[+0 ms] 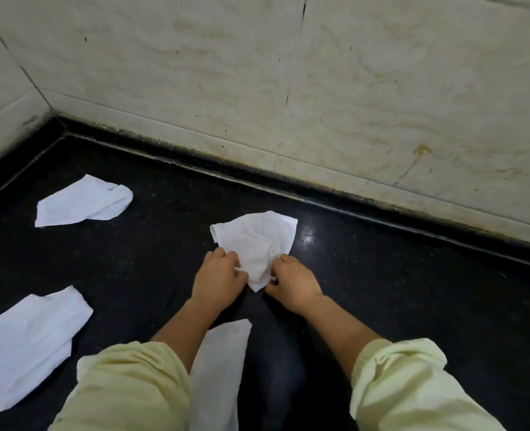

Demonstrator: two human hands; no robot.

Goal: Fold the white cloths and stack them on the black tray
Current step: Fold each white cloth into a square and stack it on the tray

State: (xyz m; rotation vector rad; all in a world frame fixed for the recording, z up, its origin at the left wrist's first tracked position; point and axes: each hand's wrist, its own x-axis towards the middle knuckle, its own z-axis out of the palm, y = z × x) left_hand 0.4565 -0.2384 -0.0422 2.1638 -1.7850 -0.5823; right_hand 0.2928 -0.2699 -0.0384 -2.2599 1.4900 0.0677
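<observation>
Both your hands pinch the near edge of the crumpled cloth (pixel 257 241) at the centre of the frame. Your left hand (pixel 218 275) holds its near left corner and your right hand (pixel 291 283) the near right one, fingers curled on the fabric. The cloth lies on the black counter (pixel 413 290), creased and bunched through the middle.

To fold it well, draw the two corners apart until the near edge runs taut and straight, and smooth the creases flat. Then carry that edge over to meet the far edge squarely; a fold made on rumpled fabric will likely stack crooked.

Three more wait: the upper-left cloth (pixel 83 202), the lower-left cloth (pixel 30 340) and the bottom cloth (pixel 220 368) between your sleeves (pixel 124 387). All look loose or only roughly doubled over.

No tray shows in the frame, so you cannot tell whether anything is stacked on it yet. Find it before you lift the folded cloth.
</observation>
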